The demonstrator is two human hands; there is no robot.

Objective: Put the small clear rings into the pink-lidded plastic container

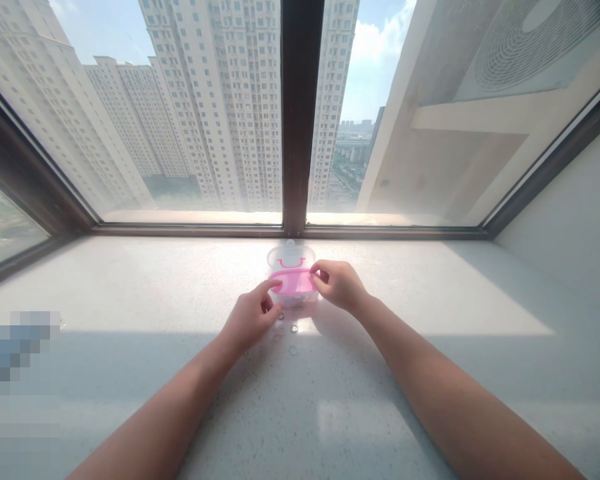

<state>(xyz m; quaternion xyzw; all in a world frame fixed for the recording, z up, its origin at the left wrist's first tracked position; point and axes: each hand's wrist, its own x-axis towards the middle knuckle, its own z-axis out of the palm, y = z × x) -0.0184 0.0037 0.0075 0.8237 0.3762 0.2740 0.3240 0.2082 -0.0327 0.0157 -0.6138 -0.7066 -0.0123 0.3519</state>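
A small clear plastic box [294, 302] with a pink lid [295, 283] stands on the windowsill between my hands. My left hand [255, 307] holds its left side, the forefinger on the lid's edge and the thumb lower, by the box wall. At the right corner of the lid, my right hand [339, 283] pinches the rim between thumb and fingers. Directly behind stands a rounded clear plastic piece [291, 255] with a pink curved handle; whether it joins the box I cannot tell. What lies inside the box is blurred. A small ring [294, 329] lies in front, near my left thumb.
More faint rings [293, 351] lie on the pale speckled sill [140, 287]. A dark window frame [295, 120] rises just behind the plastic pieces, with tall buildings beyond the glass. At the left edge is a pixelated blue-grey patch [10, 350].
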